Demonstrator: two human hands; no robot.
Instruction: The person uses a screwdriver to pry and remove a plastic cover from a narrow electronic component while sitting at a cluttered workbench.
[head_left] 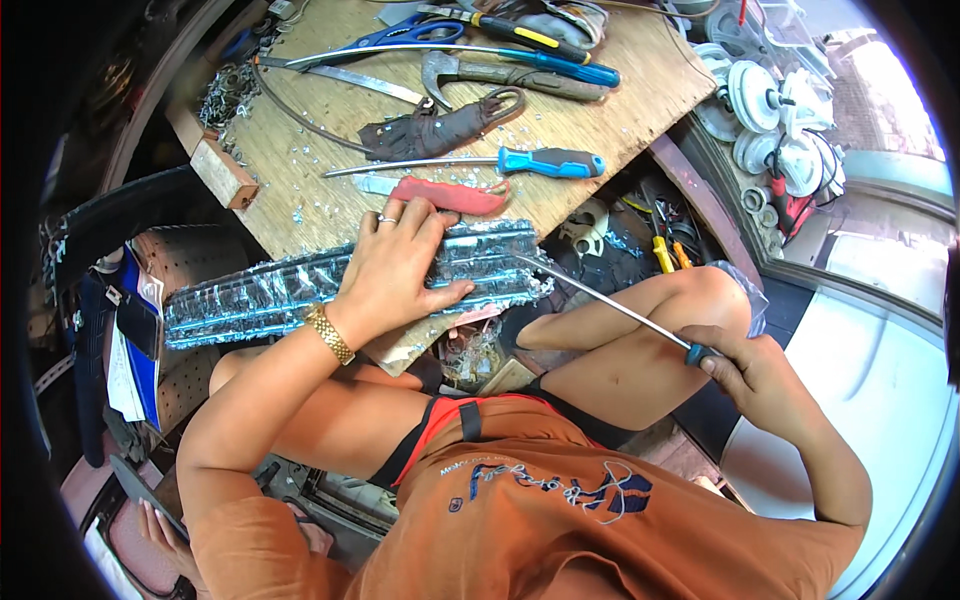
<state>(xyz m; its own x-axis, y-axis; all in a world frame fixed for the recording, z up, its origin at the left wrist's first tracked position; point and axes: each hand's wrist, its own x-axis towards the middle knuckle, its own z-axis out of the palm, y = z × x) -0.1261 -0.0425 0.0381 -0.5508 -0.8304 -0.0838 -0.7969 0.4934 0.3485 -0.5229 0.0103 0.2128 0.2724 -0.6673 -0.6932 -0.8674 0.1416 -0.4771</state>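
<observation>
A long, narrow finned metal block (250, 298), dark and shiny with blue streaks and ragged fins, lies across my lap against the board's near edge. My left hand (400, 265), with a ring and a gold watch, grips it from above; its fingers reach over the far side and its thumb rests nearer me. My right hand (735, 365) is closed round the dark blue handle of a long screwdriver (620, 305). Its tip meets or nearly meets the block's right end. A knife with a red-wrapped handle (450, 195) lies just beyond my left fingers.
On the wooden board (290, 150) lie a blue screwdriver (550, 162), a hammer (520, 78), blue scissors (400, 40) and metal flakes. White plastic wheels (755, 95) stand at the right. Yellow-handled pliers (662, 253) lie below the board. Another person's hand (165, 535) shows lower left.
</observation>
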